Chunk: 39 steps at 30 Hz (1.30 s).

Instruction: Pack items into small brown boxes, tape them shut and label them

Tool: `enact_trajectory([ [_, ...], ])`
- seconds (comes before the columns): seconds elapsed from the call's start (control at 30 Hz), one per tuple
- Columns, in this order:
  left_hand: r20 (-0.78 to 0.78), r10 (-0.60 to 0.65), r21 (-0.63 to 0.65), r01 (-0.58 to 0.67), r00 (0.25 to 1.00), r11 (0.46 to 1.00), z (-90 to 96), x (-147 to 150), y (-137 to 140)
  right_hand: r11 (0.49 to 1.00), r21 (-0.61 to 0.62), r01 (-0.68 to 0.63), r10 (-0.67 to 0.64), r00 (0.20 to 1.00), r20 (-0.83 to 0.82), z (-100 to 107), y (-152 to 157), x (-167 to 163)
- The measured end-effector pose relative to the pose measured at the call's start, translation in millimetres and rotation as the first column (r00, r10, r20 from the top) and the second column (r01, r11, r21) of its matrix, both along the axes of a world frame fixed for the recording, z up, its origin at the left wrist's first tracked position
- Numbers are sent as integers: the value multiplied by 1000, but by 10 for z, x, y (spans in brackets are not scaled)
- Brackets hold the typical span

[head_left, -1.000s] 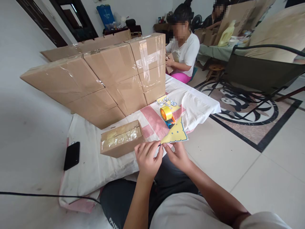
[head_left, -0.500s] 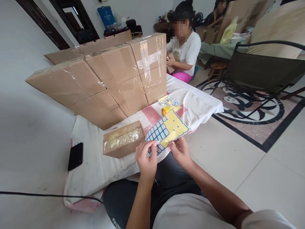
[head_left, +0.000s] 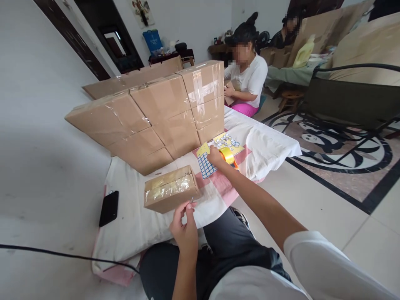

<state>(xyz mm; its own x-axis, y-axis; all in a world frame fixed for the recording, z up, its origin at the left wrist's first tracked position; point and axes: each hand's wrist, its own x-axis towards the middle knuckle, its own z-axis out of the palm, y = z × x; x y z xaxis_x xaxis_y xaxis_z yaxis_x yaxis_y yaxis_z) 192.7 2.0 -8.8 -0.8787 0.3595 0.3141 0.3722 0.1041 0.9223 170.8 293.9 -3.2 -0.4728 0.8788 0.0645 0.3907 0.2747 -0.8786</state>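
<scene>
My right hand [head_left: 215,156] reaches forward over the table. Its fingers are closed on the edge of a sticker sheet [head_left: 206,168], which has a yellow part and a blue-lined grid of pale squares. Just right of this hand is a tape dispenser with a yellow tape roll [head_left: 227,155], partly hidden by my forearm. Nearer to me, my left hand [head_left: 185,221] pinches a small pale sticker [head_left: 191,200] between thumb and forefinger. That hand is beside the front right corner of a taped cardboard box [head_left: 171,191].
Stacked cardboard boxes [head_left: 162,110] form a wall along the table's far side. Another yellow printed sheet [head_left: 233,141] lies beyond the tape. A black phone [head_left: 109,208] rests at the left. Across the table sits a person in a white shirt [head_left: 251,79], holding cardboard.
My right hand has carried the sticker sheet forward, away from my left hand, to beside the tape. My left hand has moved slightly down and left with the small sticker. The view has shifted.
</scene>
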Motion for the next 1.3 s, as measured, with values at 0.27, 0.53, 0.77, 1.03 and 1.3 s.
enact_trajectory([
  [0.27, -109, -68, -136, 53, 992, 989, -17, -127, -25, 932, 357, 57, 20, 978, -208, -299, -920, 611],
  [0.53, -362, -291, -312, 179, 886, 933, 3, -239, 84, 681, -406, -609, 374, 767, -521, -194, -1164, 1030],
  [0.77, -535, -590, -485, 352, 605, 800, 99, -419, 108, 41, -615, -787, 493, 551, -673, -99, -1236, 1131],
  [1.03, -830, -405, -447, -23, 383, 894, 166, -891, 53, 344, -710, -614, 133, 781, -610, -457, -1102, 861],
  [1.3, -628, 215, -273, -471, 748, 839, 95, -1576, -333, 403, -783, -473, -70, 837, -542, -768, -987, 255],
])
